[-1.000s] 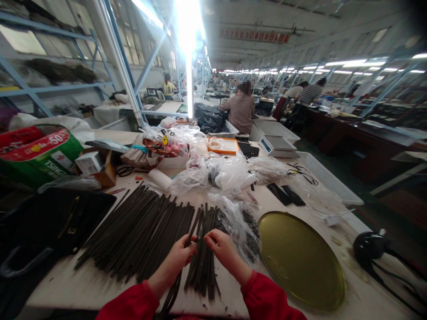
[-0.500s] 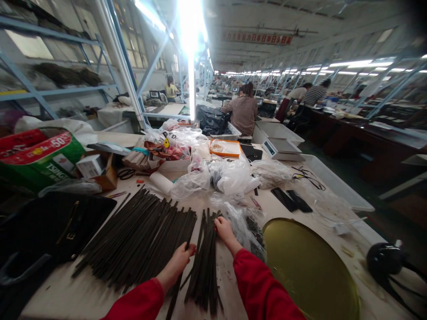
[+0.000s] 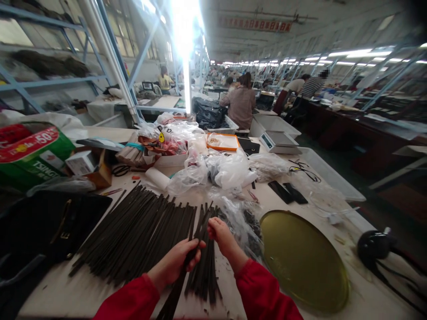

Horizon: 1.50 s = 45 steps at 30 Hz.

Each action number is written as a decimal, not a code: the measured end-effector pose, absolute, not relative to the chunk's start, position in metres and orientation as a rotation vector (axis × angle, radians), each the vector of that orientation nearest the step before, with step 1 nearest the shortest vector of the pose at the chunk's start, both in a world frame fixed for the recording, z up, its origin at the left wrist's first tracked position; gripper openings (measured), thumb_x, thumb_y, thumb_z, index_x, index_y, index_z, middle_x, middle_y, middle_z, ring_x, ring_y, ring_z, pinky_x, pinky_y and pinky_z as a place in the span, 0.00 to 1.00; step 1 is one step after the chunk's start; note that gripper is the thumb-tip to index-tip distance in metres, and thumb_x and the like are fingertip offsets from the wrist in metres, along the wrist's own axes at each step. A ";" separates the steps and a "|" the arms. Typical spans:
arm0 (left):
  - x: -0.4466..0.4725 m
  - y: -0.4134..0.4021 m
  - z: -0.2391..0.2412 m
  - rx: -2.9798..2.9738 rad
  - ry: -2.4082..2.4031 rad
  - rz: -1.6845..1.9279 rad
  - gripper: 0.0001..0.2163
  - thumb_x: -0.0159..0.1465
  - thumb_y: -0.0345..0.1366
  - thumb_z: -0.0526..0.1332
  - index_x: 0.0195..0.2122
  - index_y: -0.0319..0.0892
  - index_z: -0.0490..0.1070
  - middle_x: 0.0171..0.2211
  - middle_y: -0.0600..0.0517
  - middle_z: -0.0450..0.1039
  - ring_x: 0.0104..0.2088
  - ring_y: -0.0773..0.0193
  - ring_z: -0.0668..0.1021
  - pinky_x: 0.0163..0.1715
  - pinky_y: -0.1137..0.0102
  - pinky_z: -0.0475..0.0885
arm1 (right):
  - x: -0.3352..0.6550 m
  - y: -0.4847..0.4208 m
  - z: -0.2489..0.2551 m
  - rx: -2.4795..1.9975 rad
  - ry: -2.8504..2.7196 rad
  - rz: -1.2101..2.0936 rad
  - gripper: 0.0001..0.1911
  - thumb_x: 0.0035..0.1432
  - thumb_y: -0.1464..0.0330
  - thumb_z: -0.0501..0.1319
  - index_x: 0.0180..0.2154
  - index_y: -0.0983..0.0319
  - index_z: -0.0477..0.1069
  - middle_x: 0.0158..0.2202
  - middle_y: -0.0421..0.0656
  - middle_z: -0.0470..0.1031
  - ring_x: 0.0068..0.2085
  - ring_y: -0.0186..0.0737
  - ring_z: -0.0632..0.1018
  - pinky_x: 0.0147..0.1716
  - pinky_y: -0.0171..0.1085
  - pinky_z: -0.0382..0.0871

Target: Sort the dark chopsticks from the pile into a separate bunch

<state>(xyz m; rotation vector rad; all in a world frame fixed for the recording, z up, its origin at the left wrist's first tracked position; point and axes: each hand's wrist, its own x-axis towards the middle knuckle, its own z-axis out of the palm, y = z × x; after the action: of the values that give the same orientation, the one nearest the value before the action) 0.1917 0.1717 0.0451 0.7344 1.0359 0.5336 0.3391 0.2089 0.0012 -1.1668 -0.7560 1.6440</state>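
My left hand (image 3: 182,259) is closed around a long dark strip (image 3: 195,242) that runs from the table edge up toward the middle. My right hand (image 3: 218,233) pinches the upper part of the same strip just above the small pile of dark strips (image 3: 205,271). A much larger fan of dark strips (image 3: 133,231) lies to the left on the table. Both arms wear red sleeves.
A round yellow-green tray (image 3: 302,260) lies at the right. Clear plastic bags (image 3: 227,171) crowd the middle. A black bag (image 3: 43,222) sits at left, a green carton (image 3: 30,151) behind it, a black lamp base (image 3: 372,244) far right. Other people work at tables beyond.
Half a second ago my hands were apart, lying on the strip piles. Now both have come together and lifted one strip, much as a second ago.
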 end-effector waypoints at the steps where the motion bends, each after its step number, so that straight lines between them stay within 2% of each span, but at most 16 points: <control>1: 0.193 0.170 0.048 0.747 1.032 0.543 0.16 0.57 0.45 0.55 0.38 0.36 0.65 0.21 0.56 0.64 0.15 0.76 0.62 0.13 0.78 0.52 | 0.340 0.204 0.005 -1.149 -0.706 1.693 0.13 0.46 0.60 0.58 0.24 0.63 0.59 0.20 0.35 0.63 0.19 0.26 0.62 0.19 0.29 0.53; 7: 0.198 0.158 0.060 0.833 1.097 0.744 0.13 0.56 0.42 0.58 0.36 0.39 0.61 0.23 0.58 0.64 0.15 0.78 0.60 0.13 0.80 0.51 | 0.329 0.171 0.020 -0.985 -0.554 1.942 0.11 0.45 0.63 0.57 0.21 0.65 0.61 0.17 0.36 0.63 0.19 0.27 0.65 0.20 0.28 0.54; 11: 0.197 0.148 0.065 0.817 1.098 0.760 0.15 0.54 0.42 0.60 0.38 0.39 0.60 0.21 0.59 0.64 0.14 0.78 0.58 0.12 0.79 0.49 | 0.324 0.162 0.032 -0.877 -0.357 2.080 0.11 0.45 0.65 0.56 0.19 0.66 0.61 0.15 0.37 0.63 0.19 0.28 0.68 0.20 0.27 0.56; 15: 0.195 0.141 0.066 0.793 1.098 0.786 0.17 0.51 0.43 0.62 0.37 0.40 0.61 0.20 0.59 0.63 0.13 0.78 0.58 0.12 0.79 0.47 | 0.321 0.155 0.041 -0.786 -0.131 2.230 0.09 0.47 0.68 0.52 0.20 0.67 0.63 0.14 0.36 0.62 0.17 0.26 0.66 0.18 0.26 0.56; 18: 0.194 0.137 0.067 0.793 1.098 0.778 0.17 0.51 0.43 0.62 0.36 0.40 0.61 0.19 0.59 0.63 0.13 0.79 0.57 0.12 0.79 0.47 | 0.317 0.149 0.043 -0.795 -0.194 2.251 0.10 0.48 0.67 0.52 0.22 0.67 0.64 0.16 0.37 0.63 0.18 0.26 0.66 0.19 0.26 0.58; 22: 0.192 0.134 0.069 0.869 1.088 0.723 0.16 0.52 0.44 0.61 0.35 0.39 0.61 0.21 0.58 0.64 0.14 0.78 0.59 0.13 0.79 0.50 | 0.320 0.150 0.040 -0.838 -0.462 1.974 0.10 0.45 0.65 0.59 0.24 0.64 0.59 0.18 0.35 0.64 0.19 0.27 0.66 0.19 0.28 0.60; 24: 0.184 0.135 0.069 0.924 1.081 0.647 0.15 0.53 0.44 0.60 0.34 0.38 0.61 0.20 0.58 0.64 0.14 0.78 0.59 0.13 0.79 0.51 | 0.333 0.157 0.037 -0.879 -0.386 1.812 0.12 0.44 0.66 0.61 0.24 0.63 0.57 0.18 0.33 0.63 0.18 0.26 0.65 0.18 0.27 0.58; 29: 0.132 0.141 0.069 1.081 1.191 0.424 0.16 0.52 0.45 0.62 0.33 0.38 0.63 0.18 0.57 0.65 0.14 0.77 0.59 0.13 0.79 0.49 | 0.387 0.172 0.023 -0.955 -0.094 1.473 0.10 0.45 0.68 0.61 0.25 0.62 0.59 0.18 0.33 0.62 0.19 0.26 0.64 0.17 0.27 0.60; 31: 0.111 0.147 0.075 1.080 1.288 0.458 0.17 0.50 0.44 0.63 0.34 0.37 0.65 0.18 0.57 0.66 0.14 0.77 0.59 0.13 0.79 0.48 | 0.402 0.168 0.014 -0.980 -0.059 1.397 0.10 0.46 0.68 0.61 0.25 0.62 0.59 0.19 0.33 0.62 0.20 0.26 0.64 0.18 0.27 0.60; 33: 0.100 0.155 0.084 1.037 1.325 0.638 0.17 0.49 0.43 0.65 0.34 0.37 0.66 0.18 0.57 0.65 0.14 0.78 0.58 0.13 0.80 0.48 | 0.405 0.158 0.006 -0.994 -0.065 1.384 0.10 0.46 0.68 0.61 0.26 0.62 0.59 0.21 0.34 0.62 0.21 0.26 0.64 0.19 0.27 0.61; 35: 0.099 0.164 0.094 0.921 1.303 0.973 0.16 0.48 0.41 0.66 0.30 0.36 0.65 0.18 0.58 0.63 0.15 0.79 0.57 0.13 0.80 0.47 | 0.395 0.141 -0.001 -0.984 -0.195 1.456 0.11 0.46 0.66 0.61 0.27 0.62 0.59 0.21 0.34 0.62 0.21 0.26 0.64 0.21 0.28 0.60; 37: 0.106 0.172 0.101 0.759 1.229 1.276 0.15 0.46 0.39 0.67 0.27 0.37 0.63 0.21 0.57 0.65 0.16 0.79 0.58 0.13 0.81 0.49 | 0.373 0.119 -0.007 -0.999 -0.473 1.576 0.09 0.48 0.65 0.60 0.27 0.62 0.60 0.20 0.34 0.61 0.21 0.26 0.63 0.22 0.28 0.59; 39: 0.118 0.176 0.104 0.671 1.186 1.386 0.15 0.45 0.39 0.67 0.26 0.38 0.61 0.25 0.55 0.69 0.17 0.78 0.60 0.13 0.81 0.51 | 0.347 0.097 -0.011 -1.085 -0.834 1.679 0.07 0.48 0.68 0.58 0.25 0.63 0.60 0.19 0.34 0.59 0.21 0.26 0.61 0.22 0.28 0.55; 42: 0.136 0.174 0.105 0.856 1.260 1.260 0.15 0.49 0.43 0.65 0.27 0.38 0.63 0.23 0.55 0.69 0.17 0.77 0.60 0.14 0.80 0.51 | 0.317 0.080 -0.011 -1.138 -1.366 1.773 0.03 0.44 0.72 0.59 0.26 0.64 0.65 0.21 0.35 0.62 0.23 0.27 0.61 0.21 0.28 0.52; 45: 0.150 0.163 0.101 1.138 1.325 0.990 0.15 0.52 0.46 0.62 0.30 0.39 0.65 0.15 0.58 0.64 0.15 0.75 0.60 0.16 0.78 0.53 | 0.314 0.094 0.005 -1.083 -1.374 1.754 0.10 0.47 0.66 0.60 0.33 0.63 0.67 0.26 0.37 0.65 0.25 0.28 0.64 0.23 0.29 0.56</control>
<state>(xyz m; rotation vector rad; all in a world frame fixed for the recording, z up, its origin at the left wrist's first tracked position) 0.1501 0.1628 0.1009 1.1376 1.3246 0.9904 0.3135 0.0941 0.0047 -1.0829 -1.3744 1.7543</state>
